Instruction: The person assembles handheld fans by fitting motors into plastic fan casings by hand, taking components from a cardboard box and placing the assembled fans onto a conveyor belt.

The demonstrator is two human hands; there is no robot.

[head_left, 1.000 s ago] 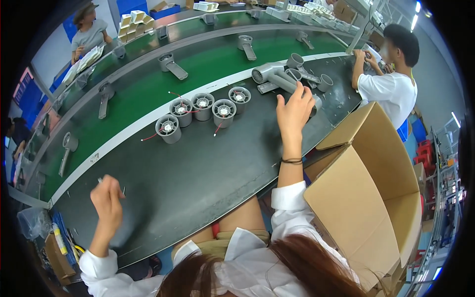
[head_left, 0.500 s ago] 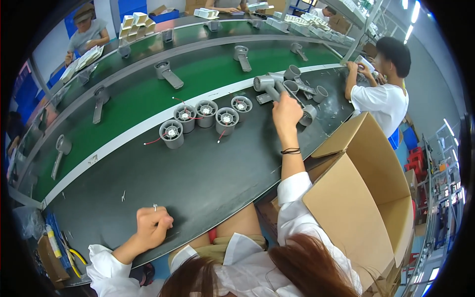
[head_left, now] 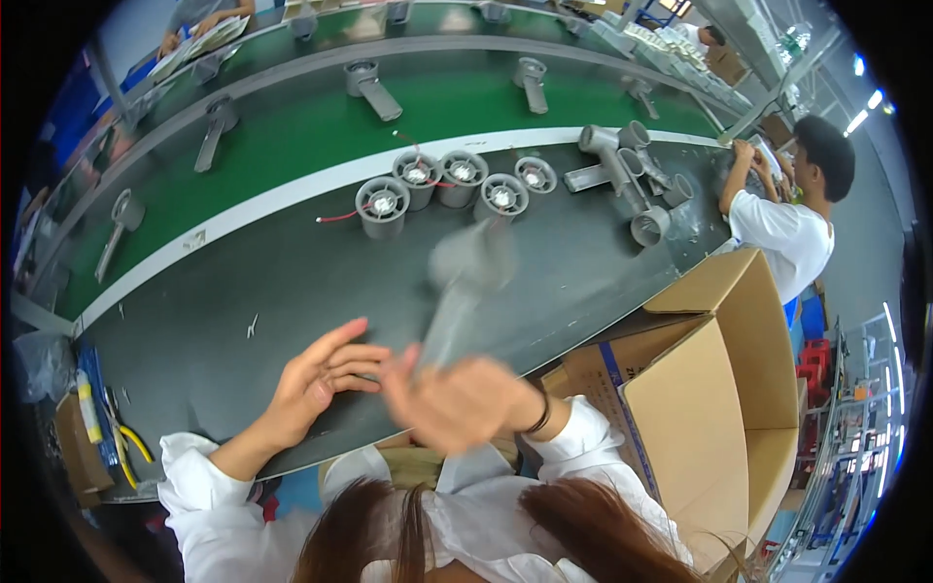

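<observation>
My right hand (head_left: pixel 465 406), blurred by motion, is closed around the handle of a grey plastic fan housing (head_left: pixel 468 267). The housing's round head points up and away over the dark worktop. Just left of it, my left hand (head_left: pixel 321 381) hovers with fingers apart and nothing in it, its fingertips close to the right hand. Beyond the held housing, several round grey fan units (head_left: pixel 382 202) with white centres stand grouped; red wires stick out of some. At the right, a loose pile of grey fan housings (head_left: pixel 604 146) lies on the worktop.
A green conveyor belt (head_left: pixel 292 160) carries spaced-out housings beyond the white strip. An open cardboard box (head_left: pixel 685 389) stands against the worktop's right edge. Yellow-handled pliers (head_left: pixel 134 445) lie at the left end. A co-worker (head_left: pixel 792 214) in white works at the far right.
My right hand has come back from the pile with a fan housing and is now before me. My left hand has opened from a loose fist and moved up and right. The view has shifted.
</observation>
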